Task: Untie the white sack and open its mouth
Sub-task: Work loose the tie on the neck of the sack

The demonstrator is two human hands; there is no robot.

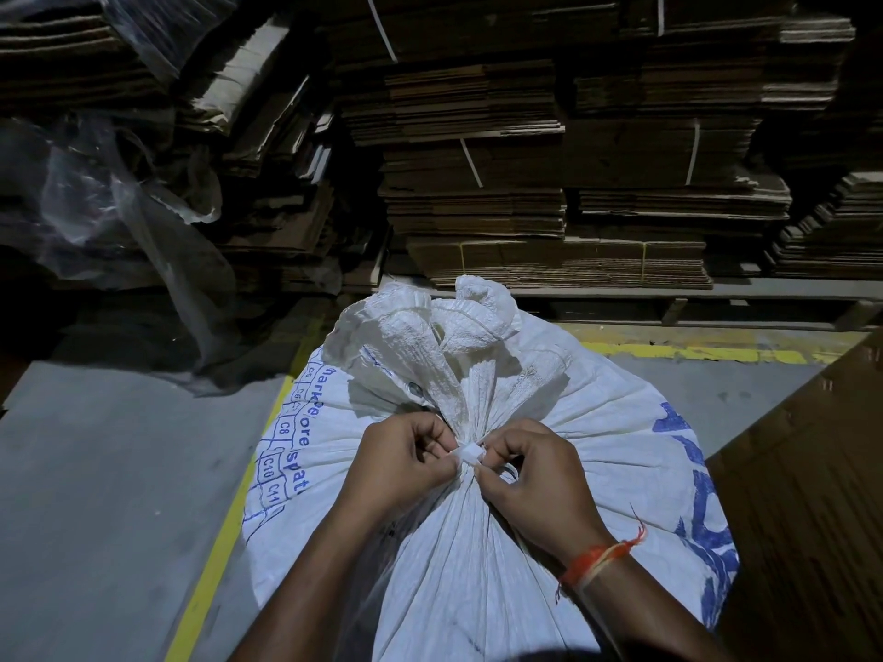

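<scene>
Pinching from both sides, the left hand (403, 463) and right hand (535, 475) meet at the gathered neck of the white sack (478, 542), their fingers (442, 439) closed together on a white tie (468, 455) that wraps the neck. The tie sits right between the two sets of fingertips, touching them. Standing upright on the grey floor (95, 494), the sack has its long axis vertical, its bunched mouth (449, 336) flaring just above the tie and still cinched shut, so its contents are hidden. Blue print runs down the sack's sides. Beyond the sack stand strapped stacks of flattened cardboard (525, 183); a yellow floor line (224, 532) passes beside the sack.
</scene>
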